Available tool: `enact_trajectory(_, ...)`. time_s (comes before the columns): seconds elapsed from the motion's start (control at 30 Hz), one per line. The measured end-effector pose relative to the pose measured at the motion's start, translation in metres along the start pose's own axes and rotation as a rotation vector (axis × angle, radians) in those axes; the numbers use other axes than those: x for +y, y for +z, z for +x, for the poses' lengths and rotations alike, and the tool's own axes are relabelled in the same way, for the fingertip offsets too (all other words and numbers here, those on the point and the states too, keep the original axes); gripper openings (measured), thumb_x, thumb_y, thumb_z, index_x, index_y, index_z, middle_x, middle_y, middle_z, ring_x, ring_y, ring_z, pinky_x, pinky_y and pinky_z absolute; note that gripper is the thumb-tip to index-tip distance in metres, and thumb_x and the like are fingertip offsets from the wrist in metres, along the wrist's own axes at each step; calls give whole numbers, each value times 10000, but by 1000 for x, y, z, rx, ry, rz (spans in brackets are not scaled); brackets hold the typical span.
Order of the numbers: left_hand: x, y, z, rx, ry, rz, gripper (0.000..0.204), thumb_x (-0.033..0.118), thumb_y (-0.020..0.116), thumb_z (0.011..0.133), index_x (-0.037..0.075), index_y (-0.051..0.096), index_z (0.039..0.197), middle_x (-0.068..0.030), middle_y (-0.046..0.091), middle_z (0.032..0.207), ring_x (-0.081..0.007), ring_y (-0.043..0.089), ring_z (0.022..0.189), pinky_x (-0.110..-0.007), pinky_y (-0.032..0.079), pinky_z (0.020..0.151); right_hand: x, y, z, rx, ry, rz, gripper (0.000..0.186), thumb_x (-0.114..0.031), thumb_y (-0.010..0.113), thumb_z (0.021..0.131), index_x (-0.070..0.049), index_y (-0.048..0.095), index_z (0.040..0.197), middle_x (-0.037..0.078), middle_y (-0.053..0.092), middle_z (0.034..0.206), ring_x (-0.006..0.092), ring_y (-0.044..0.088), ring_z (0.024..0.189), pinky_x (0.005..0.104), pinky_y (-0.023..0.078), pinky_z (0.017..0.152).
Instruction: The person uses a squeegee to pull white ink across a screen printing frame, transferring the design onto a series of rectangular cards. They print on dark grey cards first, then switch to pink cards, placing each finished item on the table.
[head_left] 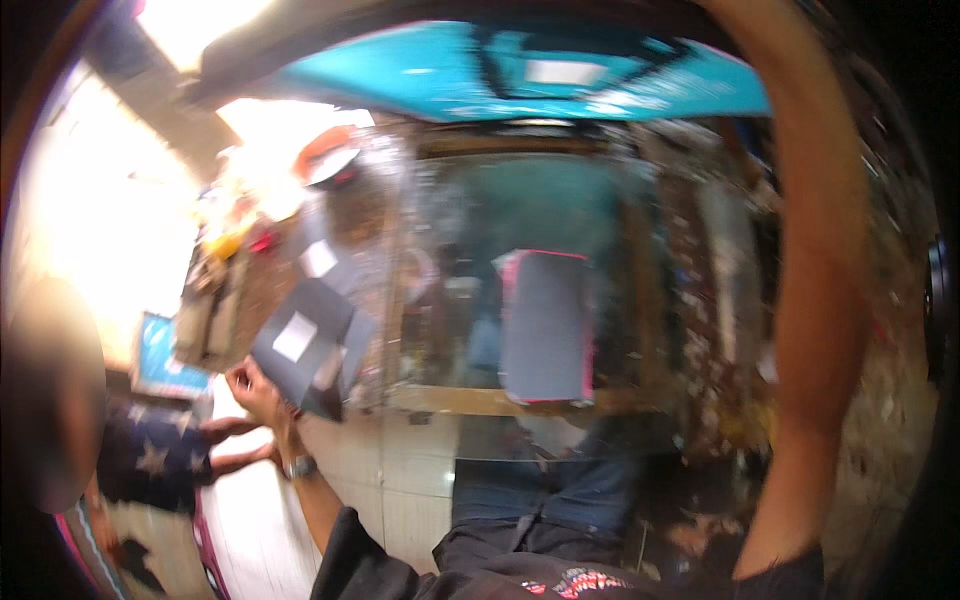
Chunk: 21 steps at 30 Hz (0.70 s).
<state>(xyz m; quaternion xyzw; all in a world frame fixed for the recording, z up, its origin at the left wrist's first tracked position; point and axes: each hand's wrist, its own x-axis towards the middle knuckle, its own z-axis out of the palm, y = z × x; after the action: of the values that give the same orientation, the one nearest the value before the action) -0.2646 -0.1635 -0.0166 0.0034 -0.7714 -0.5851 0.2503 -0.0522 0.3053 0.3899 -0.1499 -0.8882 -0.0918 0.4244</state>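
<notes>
My left hand [258,392] is at the left edge of the table, its fingers curled at the lower edge of a dark grey folded cover [300,365] with a white rectangle on it. The cover stands partly open and tilted, and its lower corner reaches past the table edge. Blur hides the exact grip. My right arm [825,250] stretches up along the right side, and its hand lies beyond the top of the picture. In front of me, a grey rectangular panel [547,325] with a pink-red edge rests on the glass-topped table [450,300].
Another grey piece with a white patch [320,259] lies behind the cover. A bright blue surface [420,75] spans the far side. Cluttered items [235,225] sit at the far left. A person in star-patterned clothing [150,455] is close on my left.
</notes>
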Motion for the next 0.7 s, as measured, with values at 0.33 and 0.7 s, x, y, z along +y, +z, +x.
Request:
enact_trajectory(0.33, 186, 32, -110, -481, 387, -273, 358, 78, 587, 1015, 33, 509, 1362, -164, 650, 1183, -285, 634, 1161, -410, 535, 983, -27, 4, -129, -58, -73, 151, 308, -311, 743, 934, -57, 606, 826, 187, 638, 823, 364, 590, 766, 480, 453, 744)
enact_trajectory(0.7, 134, 31, -254, -901, -714, -178, 417, 298, 639, 1066, -102, 528, 1109, -245, 716, 1034, -272, 758, 824, -386, 648, 722, 4, 139, -264, -917, -93, 521, 172, -145, 731, 832, -78, 653, 970, 197, 720, 830, 436, 710, 857, 544, 531, 738)
